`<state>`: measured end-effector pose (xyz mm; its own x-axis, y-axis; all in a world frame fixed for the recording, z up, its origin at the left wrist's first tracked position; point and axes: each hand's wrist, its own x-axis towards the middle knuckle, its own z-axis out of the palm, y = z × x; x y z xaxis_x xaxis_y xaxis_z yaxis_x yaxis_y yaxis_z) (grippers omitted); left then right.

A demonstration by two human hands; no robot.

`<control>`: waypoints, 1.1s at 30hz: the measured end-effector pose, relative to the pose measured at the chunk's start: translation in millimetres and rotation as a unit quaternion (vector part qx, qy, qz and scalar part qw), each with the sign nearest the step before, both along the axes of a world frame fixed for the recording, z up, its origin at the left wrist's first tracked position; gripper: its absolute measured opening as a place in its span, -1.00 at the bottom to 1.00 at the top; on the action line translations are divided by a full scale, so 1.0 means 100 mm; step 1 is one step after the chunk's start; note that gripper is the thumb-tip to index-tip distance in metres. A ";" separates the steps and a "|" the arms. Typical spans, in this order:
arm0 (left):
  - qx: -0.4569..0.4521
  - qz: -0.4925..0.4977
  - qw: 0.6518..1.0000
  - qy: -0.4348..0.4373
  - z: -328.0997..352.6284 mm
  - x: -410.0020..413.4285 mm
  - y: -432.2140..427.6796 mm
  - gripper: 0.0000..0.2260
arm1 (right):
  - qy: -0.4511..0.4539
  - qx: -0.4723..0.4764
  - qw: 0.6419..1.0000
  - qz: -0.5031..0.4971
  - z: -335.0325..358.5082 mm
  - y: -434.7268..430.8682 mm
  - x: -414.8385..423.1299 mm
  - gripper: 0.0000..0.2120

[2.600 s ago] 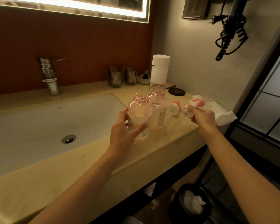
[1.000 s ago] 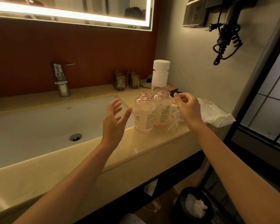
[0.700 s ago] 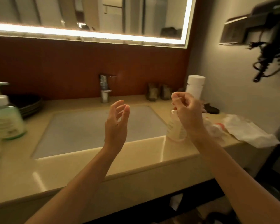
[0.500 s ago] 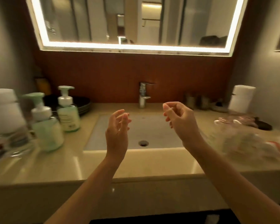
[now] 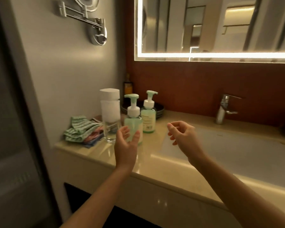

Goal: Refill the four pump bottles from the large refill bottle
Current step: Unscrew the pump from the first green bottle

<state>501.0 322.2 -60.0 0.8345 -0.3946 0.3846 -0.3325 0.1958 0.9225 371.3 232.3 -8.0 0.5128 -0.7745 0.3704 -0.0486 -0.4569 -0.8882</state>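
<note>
My left hand (image 5: pixel 126 145) hovers just before the near green pump bottle (image 5: pixel 133 120), fingers spread, empty; my right hand (image 5: pixel 183 137), right of it, has fingers loosely curled, empty.

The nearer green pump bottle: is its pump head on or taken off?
On. The nearer green pump bottle stands upright with its pump head seated on the neck.

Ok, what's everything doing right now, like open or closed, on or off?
Near green pump bottle: upright, pump on.
Far green pump bottle: upright, pump on.
White-capped bottle: upright, capped.
Cloths: piled, crumpled.
Tap: off.
Mirror light: on.
Left hand: open, empty.
Right hand: loosely curled, empty.
</note>
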 end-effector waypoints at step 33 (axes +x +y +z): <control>0.106 -0.008 0.993 -0.045 -0.13 0.35 -0.23 -0.33 | 0.161 -0.218 0.962 0.046 0.28 -0.18 0.99 -0.49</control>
